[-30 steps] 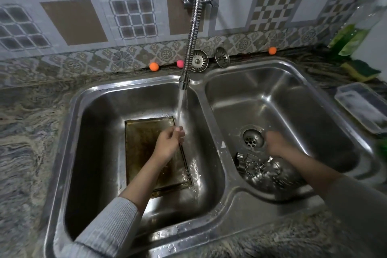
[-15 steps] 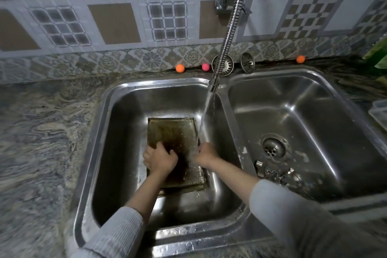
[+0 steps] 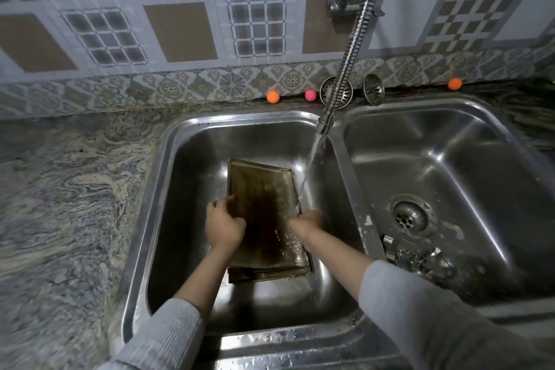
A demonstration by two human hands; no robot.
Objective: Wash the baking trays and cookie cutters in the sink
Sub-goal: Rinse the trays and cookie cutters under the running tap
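Trays (image 3: pixel 264 210) are stacked in the left basin (image 3: pixel 192 159) under running water, gripped at the edges by the left hand (image 3: pixel 223 227) and right hand (image 3: pixel 306 224), fingers curled. Cutters (image 3: pixel 416 257) lie in the right basin.

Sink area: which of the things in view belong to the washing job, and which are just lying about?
Job:
- baking trays, stacked in the left basin, gripped by left hand and right hand
- cookie cutters in the right basin
- tap, running

Lying about:
- two strainers against the wall
- orange balls, pink ball on the counter
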